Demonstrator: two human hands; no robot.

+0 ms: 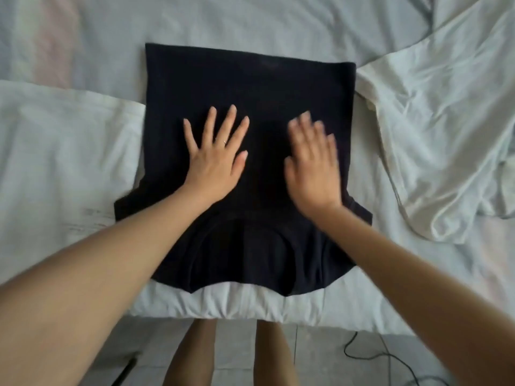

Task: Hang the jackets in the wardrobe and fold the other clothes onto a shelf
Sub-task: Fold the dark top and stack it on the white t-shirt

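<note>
The bed [250,20] fills most of the view, its pale sheet running under and all round the black garment [250,87]. A rumpled white duvet [434,129] lies just right of the garment, and a flatter white cover [55,151] lies against its left edge. Below the garment's near end, past the mattress edge, is a tiled floor [320,355] with a thin dark cable [390,358].

The garment lies flat in the middle of the bed. Its straight hem is at the far end and its wider, curved part is nearest the person.

The left hand [214,160] presses flat on the garment's centre, its fingers [231,121] straight and spread, one wearing a thin ring [225,141]. The right hand [312,168] is over the garment's right half, fingers straight and close together. It is blurred, so contact cannot be confirmed.

This looks like smoothing before a fold. The next move probably calls for taking a side edge or the hem and bringing it across while keeping the cloth flat.
</note>
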